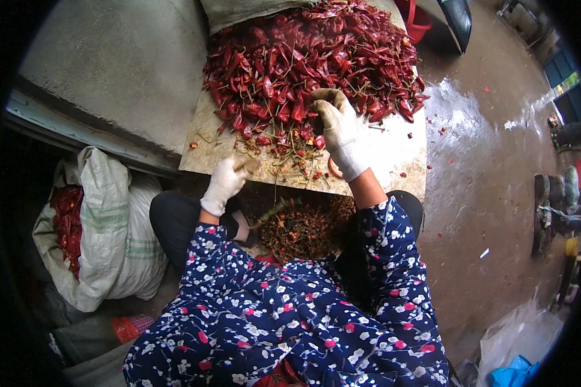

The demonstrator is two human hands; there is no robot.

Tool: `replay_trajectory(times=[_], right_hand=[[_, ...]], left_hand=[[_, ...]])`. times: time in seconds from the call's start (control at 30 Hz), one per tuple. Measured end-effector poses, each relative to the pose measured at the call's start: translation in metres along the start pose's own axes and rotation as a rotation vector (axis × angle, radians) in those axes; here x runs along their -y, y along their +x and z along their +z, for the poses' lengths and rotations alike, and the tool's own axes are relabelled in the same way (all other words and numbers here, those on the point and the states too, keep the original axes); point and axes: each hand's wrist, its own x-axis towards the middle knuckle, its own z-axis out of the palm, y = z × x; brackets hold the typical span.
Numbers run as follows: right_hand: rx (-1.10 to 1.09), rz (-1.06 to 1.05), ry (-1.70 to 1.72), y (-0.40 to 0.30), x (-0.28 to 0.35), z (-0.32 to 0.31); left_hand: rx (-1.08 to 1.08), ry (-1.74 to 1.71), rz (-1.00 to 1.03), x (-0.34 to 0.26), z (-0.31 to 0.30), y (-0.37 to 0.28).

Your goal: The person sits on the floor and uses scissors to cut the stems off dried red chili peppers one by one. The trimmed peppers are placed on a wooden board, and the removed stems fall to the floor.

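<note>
A heap of dried red chili peppers (310, 63), many with stems, covers the far part of a pale board (397, 150). My right hand (339, 128), in a white knit glove with stained fingers, is at the near edge of the heap with its fingers curled. A dark patch shows below those fingertips; what they grip, if anything, is unclear. My left hand (230, 181), gloved alike, is over the board's front left edge, fingers bent together; its grasp is hidden. Loose stems and chili bits (295, 157) lie between the hands. An orange curved piece (334, 168) shows beside my right wrist.
Below the board, between my knees, is a pile of stems and scraps (300, 230). A white woven sack (104, 227) with red chilies stands at left, near a concrete block (126, 72). At far right are a red bucket (419, 24) and wet floor (469, 145).
</note>
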Motion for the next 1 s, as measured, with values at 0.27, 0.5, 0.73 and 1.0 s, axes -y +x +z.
replay_trajectory(times=[0.27,0.5,0.73,1.0], right_hand=[[0.02,0.02,-0.107,0.003,0.008,-0.001],[0.106,0.004,-0.177,-0.001,0.003,0.006],[0.35,-0.451,-0.852,-0.023,-0.003,0.018],[0.304,-0.61,-0.638,-0.027,-0.019,0.026]], left_hand=[[-0.389,0.894,0.151,0.013,0.042,0.075],[-0.347,0.812,-0.026,0.004,0.037,0.069],[-0.44,0.018,0.064,-0.052,0.017,0.044],[-0.247,-0.837,0.064,-0.102,0.015,0.014]])
